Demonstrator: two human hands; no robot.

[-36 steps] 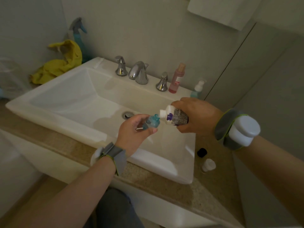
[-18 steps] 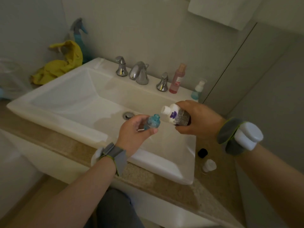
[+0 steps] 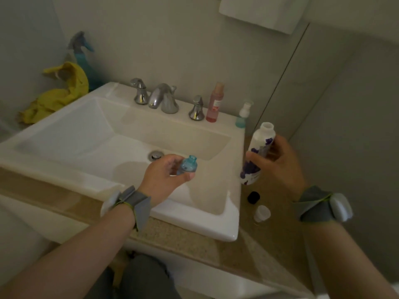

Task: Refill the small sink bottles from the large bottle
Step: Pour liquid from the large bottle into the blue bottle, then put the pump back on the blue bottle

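My left hand (image 3: 164, 176) grips a small clear blue bottle (image 3: 188, 166), uncapped and nearly upright, over the basin of the white sink (image 3: 90, 134). My right hand (image 3: 278, 167) holds the large white bottle with purple flowers (image 3: 258, 152) upright and open-mouthed, over the counter just right of the sink. A black cap (image 3: 253, 197) and a white cap (image 3: 262, 213) lie on the counter below it. A pink bottle (image 3: 214, 103) and a small teal pump bottle (image 3: 242, 116) stand at the sink's back right.
The chrome faucet (image 3: 160, 98) with two handles sits at the sink's back rim. A yellow cloth (image 3: 58, 93) and a blue spray bottle (image 3: 81, 52) are at the back left. The speckled counter (image 3: 194, 244) runs along the front; a wall stands close on the right.
My right hand has tipped the large bottle back upright and drawn it away to the right, off the small bottle's mouth. My left hand keeps the blue bottle over the basin.
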